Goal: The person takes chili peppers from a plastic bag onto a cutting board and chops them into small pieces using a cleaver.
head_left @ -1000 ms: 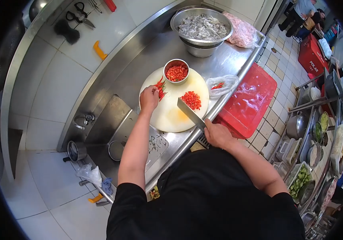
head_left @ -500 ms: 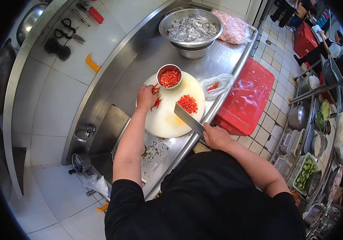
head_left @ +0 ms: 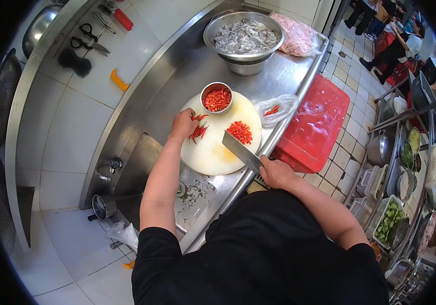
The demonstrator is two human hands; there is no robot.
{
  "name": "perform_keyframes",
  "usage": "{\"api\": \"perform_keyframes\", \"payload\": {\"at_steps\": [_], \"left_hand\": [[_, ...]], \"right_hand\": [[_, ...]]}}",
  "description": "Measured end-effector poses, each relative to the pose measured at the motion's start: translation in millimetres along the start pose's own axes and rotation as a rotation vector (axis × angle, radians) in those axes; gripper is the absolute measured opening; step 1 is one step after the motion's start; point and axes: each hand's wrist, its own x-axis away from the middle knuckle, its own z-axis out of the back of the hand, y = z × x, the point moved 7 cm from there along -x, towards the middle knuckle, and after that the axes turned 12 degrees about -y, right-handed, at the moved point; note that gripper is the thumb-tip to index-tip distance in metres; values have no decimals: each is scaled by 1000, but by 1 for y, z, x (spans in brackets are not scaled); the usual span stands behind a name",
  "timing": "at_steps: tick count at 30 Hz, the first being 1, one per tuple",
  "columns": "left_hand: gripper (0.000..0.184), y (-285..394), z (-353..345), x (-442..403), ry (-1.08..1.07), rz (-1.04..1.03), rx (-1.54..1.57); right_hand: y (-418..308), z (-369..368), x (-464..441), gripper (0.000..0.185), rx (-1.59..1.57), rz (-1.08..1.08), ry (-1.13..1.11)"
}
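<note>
My right hand [head_left: 277, 173] is closed round the handle of a cleaver [head_left: 241, 151]. The blade lies low over the white round cutting board [head_left: 208, 157], its tip just short of a pile of chopped red chilies [head_left: 240, 132]. At the board's left edge, my left hand [head_left: 182, 124] has its fingers bent in on some whole red chilies [head_left: 198, 117]; the fingertips are partly hidden. More whole chilies [head_left: 197, 133] lie just beside that hand. A metal cup [head_left: 216, 97] full of chopped chili stands at the board's far edge.
On the steel counter [head_left: 177, 76], a plastic bag with chilies [head_left: 277, 108] lies right of the board. Farther back are a bowl of pale strips [head_left: 245, 36] and a bag of pinkish food [head_left: 299, 35]. A red bin [head_left: 312, 124] stands right; people are beyond it.
My left hand has shifted slightly left, and the whole chilies beside it show more clearly. The right hand and cleaver have hardly moved. People in the background have changed position.
</note>
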Motion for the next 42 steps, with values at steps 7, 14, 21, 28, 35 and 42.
{"api": "perform_keyframes", "payload": {"at_steps": [7, 14, 21, 28, 35, 42], "left_hand": [[25, -29, 21, 12, 44, 79, 309], [19, -42, 15, 10, 65, 157, 291], [13, -20, 45, 27, 25, 144, 541], [11, 18, 37, 90, 116, 2, 1038], [18, 13, -120, 136, -48, 259, 1490], [19, 20, -109, 155, 88, 201, 843]], "right_hand": [[3, 0, -2, 30, 7, -1, -6], [3, 1, -2, 29, 14, 11, -14], [5, 1, -3, 29, -14, -9, -34], [2, 13, -5, 28, -61, 13, -37], [6, 51, -22, 27, 101, 20, -10], [2, 65, -32, 25, 181, 74, 3]]}}
